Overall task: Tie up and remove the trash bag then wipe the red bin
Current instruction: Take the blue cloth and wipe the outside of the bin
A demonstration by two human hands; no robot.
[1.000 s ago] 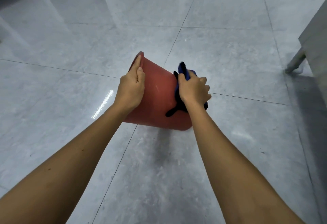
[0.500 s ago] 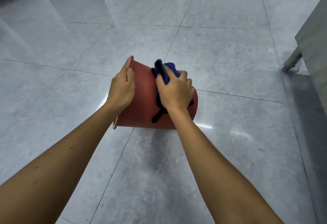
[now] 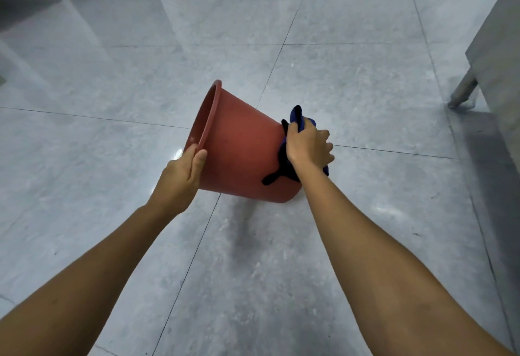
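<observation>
The left hand (image 3: 183, 175), fingers (image 3: 190, 156) curled round the rim, holds the red bin (image 3: 239, 156) tipped sideways low over the floor (image 3: 112, 215), so the right hand (image 3: 308, 147), gripping a blue cloth (image 3: 299, 118), can wipe near its base.

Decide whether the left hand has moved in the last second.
Yes. The left hand slid down the red bin rim, from top to lower edge, ending farther below the grout line, toward the person.
</observation>
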